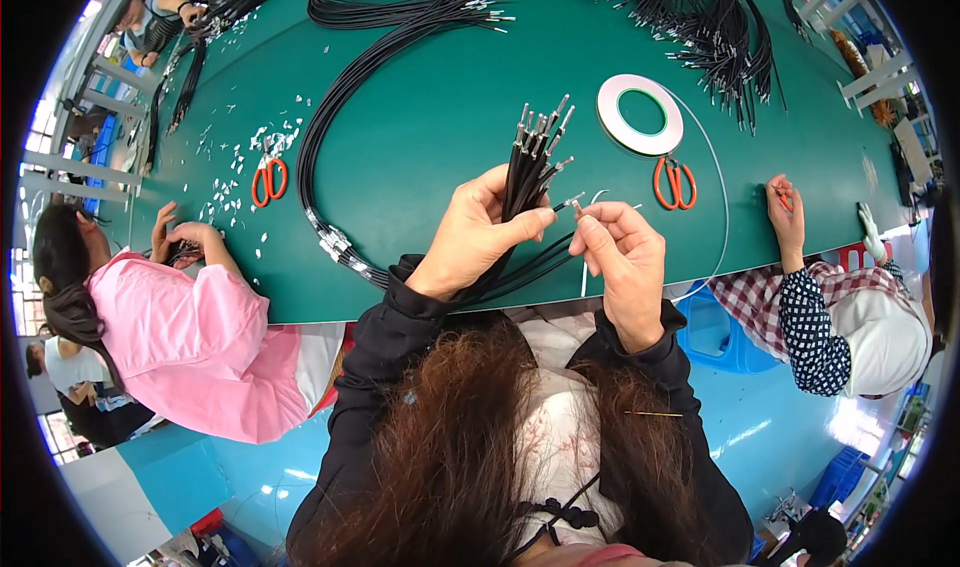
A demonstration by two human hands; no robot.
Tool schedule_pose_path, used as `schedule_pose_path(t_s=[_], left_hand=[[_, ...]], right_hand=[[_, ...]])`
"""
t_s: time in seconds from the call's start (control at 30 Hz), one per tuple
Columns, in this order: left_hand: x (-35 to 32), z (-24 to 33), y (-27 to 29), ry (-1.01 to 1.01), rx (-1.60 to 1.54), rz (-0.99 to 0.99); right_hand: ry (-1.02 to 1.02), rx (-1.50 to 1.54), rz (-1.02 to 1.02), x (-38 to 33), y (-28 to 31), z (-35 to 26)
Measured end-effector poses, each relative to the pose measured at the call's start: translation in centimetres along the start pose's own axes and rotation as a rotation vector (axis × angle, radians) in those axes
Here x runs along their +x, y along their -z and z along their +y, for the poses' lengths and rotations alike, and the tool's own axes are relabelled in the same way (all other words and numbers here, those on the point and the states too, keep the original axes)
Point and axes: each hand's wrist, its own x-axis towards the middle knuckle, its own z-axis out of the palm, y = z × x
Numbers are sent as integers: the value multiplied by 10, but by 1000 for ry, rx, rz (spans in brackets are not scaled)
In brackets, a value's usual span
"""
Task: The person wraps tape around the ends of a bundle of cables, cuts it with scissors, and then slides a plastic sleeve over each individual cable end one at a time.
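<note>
My left hand is closed around a bundle of black cables whose silvery ends point up and away from me. One cable end sticks out to the right past my left thumb. Right at that end, my right hand has its thumb and forefinger pinched together; whatever is between the fingertips is too small to make out. More black cables run below and behind the hands, toward the table edge. A thin white strip lies beside my right fingers.
On the green table lie a white tape roll, orange-handled scissors, a second pair by white scraps, and a long looped cable bundle. More cables are heaped far right. Co-workers sit left and right.
</note>
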Motion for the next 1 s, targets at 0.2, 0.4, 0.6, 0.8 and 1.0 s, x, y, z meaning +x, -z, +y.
schedule_pose_path(t_s=[0.2, 0.4, 0.6, 0.8, 1.0], left_hand=[[-1, 1, 0, -1, -32, 8], [0, -1, 1, -9, -25, -12], [3, 10, -3, -10, -49, 8], [6, 8, -2, -9, -99, 49], [2, 6, 0, -24, -69, 58]], right_hand=[[199, 30, 149, 0, -3, -1], [266, 146, 172, 6, -11, -7], [210, -112, 88, -4, -28, -7], [344, -421, 141, 0, -22, 2], [660, -358, 147, 4, -16, 0]])
